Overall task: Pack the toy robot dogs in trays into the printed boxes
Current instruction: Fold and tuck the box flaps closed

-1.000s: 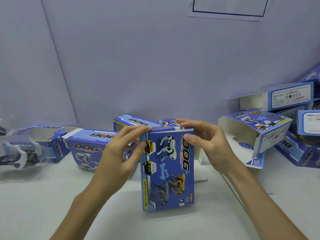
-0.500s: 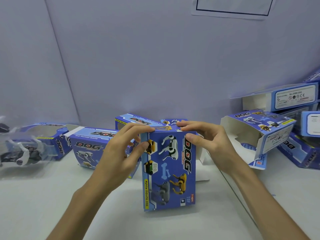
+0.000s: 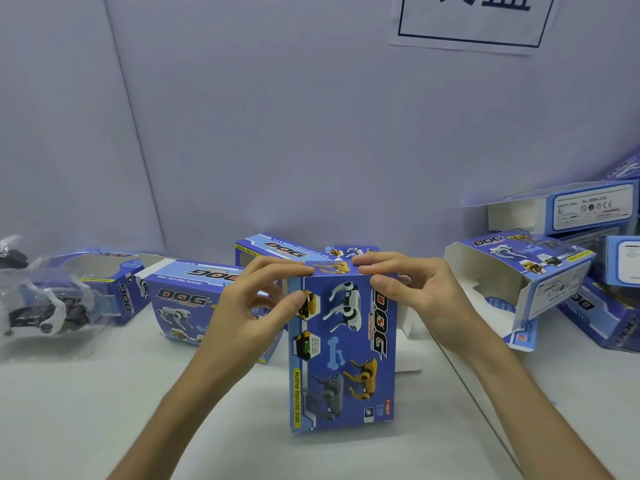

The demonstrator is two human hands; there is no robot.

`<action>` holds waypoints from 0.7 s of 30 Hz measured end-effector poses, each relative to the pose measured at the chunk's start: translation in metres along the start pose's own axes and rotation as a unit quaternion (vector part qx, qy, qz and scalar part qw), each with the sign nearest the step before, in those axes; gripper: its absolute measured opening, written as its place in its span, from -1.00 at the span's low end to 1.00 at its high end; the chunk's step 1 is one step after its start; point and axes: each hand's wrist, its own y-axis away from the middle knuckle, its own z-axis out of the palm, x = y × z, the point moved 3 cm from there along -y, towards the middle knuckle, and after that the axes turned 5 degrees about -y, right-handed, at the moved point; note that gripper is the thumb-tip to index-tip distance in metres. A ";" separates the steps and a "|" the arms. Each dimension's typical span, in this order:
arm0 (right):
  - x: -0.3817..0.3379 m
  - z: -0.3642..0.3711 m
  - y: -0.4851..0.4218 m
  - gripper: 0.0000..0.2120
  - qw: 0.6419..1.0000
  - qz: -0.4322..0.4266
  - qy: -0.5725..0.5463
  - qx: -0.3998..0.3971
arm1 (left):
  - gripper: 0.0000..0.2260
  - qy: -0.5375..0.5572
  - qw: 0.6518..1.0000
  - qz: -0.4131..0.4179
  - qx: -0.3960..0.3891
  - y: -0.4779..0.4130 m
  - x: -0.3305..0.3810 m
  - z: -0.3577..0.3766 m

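Both the left hand (image 3: 254, 306) and right hand (image 3: 410, 292) grip the box (image 3: 343, 362) top; pushing hard could crush it.

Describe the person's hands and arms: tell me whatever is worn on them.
Both the left hand and the right hand are bare: no gloves, rings or watch show. The left forearm and the right forearm are uncovered too, with no sleeve in view down to the picture's lower edge. No bands or markings are visible.
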 end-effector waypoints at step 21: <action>-0.012 -0.013 -0.004 -0.47 0.975 0.214 0.025 0.048 | -0.24 -0.098 0.989 0.095 -0.052 -0.003 0.053 -0.026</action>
